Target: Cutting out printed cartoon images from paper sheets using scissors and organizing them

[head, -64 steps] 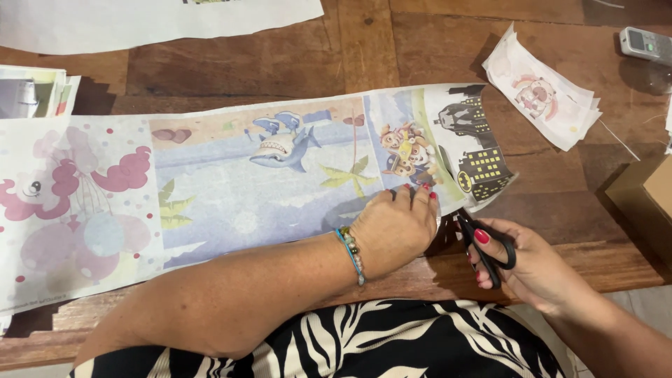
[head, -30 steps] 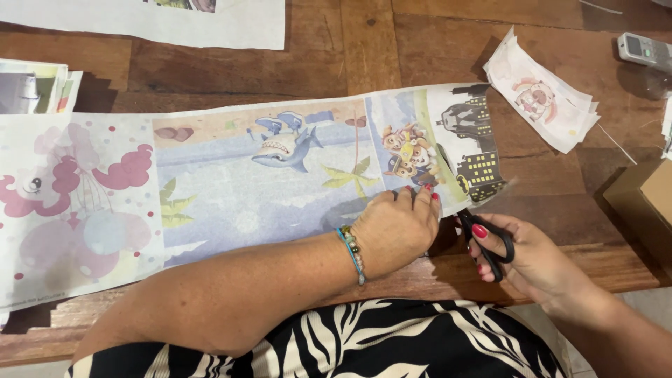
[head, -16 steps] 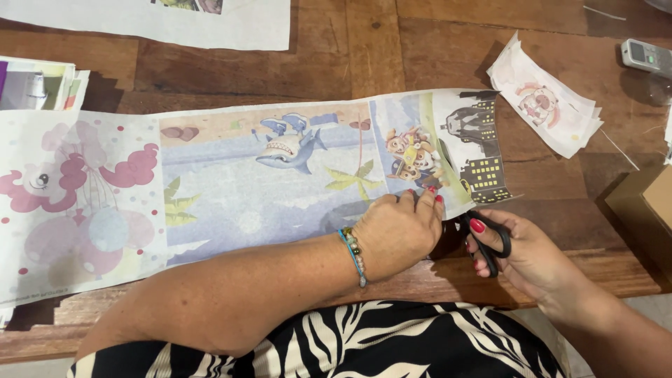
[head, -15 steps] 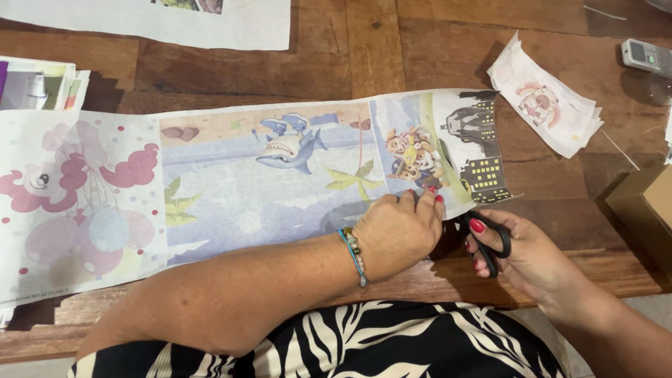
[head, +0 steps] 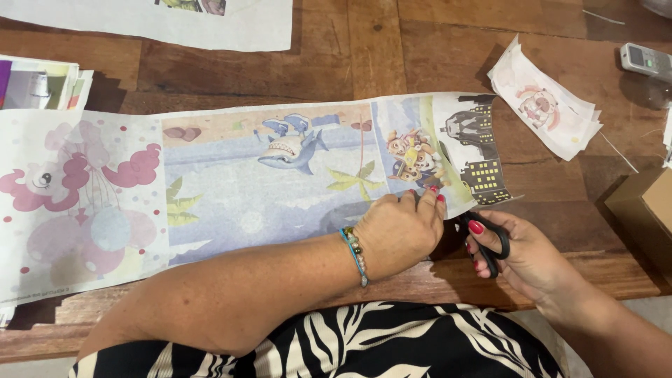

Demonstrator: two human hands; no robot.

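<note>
Now the left hand [head: 399, 234] presses flat on the printed sheet [head: 266, 182]; the right hand's [head: 525, 255] grip pinches black scissors [head: 490, 241].

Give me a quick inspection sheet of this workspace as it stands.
Surface: brown wooden table, planked.
Job's things: long printed paper strip lying flat; black-handled scissors at its right lower edge.
Clutter: small paper cut-outs, white sheet, paper stack, grey handset, cardboard box.
Hands: left hand presses the strip; right hand holds the scissors.
Cables: nothing seen.
Surroundings: nothing seen beyond the table.
</note>
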